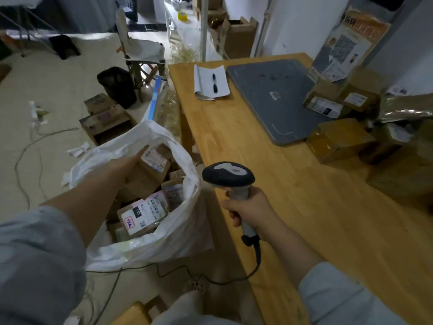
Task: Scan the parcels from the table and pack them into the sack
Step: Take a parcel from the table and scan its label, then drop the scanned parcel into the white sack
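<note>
We see a white sack (178, 231) holding brown parcels (143, 214) with white labels, one marked in red. The scanner (228, 177) has a black head, grey inlay and pale handle. The surface (293, 207) shows honey-yellow wood grain under a slate-grey mat (276, 97). Our sleeves (35, 266) look pale blue-grey.

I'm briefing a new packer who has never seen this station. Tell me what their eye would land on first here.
First, the white sack standing open on the floor left of the wooden table, full of labelled parcels, with the left hand lowering a cardboard parcel into it. Next, the barcode scanner gripped in the right hand over the table's near edge. Then the unpacked boxes piled at the table's right, beside a grey mat.
</note>
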{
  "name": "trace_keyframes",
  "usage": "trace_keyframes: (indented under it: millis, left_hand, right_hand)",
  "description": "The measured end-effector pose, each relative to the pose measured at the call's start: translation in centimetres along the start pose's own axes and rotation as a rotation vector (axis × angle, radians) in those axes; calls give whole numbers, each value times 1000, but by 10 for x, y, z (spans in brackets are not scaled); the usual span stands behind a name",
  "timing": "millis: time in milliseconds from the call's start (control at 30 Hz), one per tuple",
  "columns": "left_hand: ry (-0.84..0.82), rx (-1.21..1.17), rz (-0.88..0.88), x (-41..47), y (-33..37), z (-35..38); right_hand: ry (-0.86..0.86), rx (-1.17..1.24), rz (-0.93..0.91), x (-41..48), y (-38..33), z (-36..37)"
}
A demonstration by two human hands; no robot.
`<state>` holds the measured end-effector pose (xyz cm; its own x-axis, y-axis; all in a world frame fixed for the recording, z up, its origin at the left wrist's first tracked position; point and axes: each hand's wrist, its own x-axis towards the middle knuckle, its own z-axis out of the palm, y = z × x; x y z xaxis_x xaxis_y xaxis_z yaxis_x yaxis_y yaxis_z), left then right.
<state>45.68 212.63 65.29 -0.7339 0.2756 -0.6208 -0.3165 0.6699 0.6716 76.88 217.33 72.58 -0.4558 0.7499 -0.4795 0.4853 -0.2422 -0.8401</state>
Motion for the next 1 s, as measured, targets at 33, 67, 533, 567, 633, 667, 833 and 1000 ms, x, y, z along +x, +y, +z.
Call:
trace_keyframes:
  millis: [33,67,533,567,633,667,833,1000]
  left_hand:
    - [-24,-24,10,5,-4,4]
    - [-68,-23,5,12,-8,12]
    - [-277,773,815,-125,34,193]
    - [-324,807,870,-142,34,212]
    - [-400,856,986,-181,35,245]
    - [-446,881,1034,-200,34,263]
    - [-683,1008,1235,-295,20,341]
    - [-874,1078,1380,-382,-5,416]
  right_hand:
    - [2,18,20,3,0,1]
    - [8,42,42,6,0,1]
    - [339,663,171,-20,34,-80]
    - [375,722,172,-27,38,-92]
    - [452,843,171,-44,49,-119]
    - [495,899,168,-54,56,-134]
    - [712,1082,105,-108,93,-215]
    - [909,1248,27,-159,136,-299]
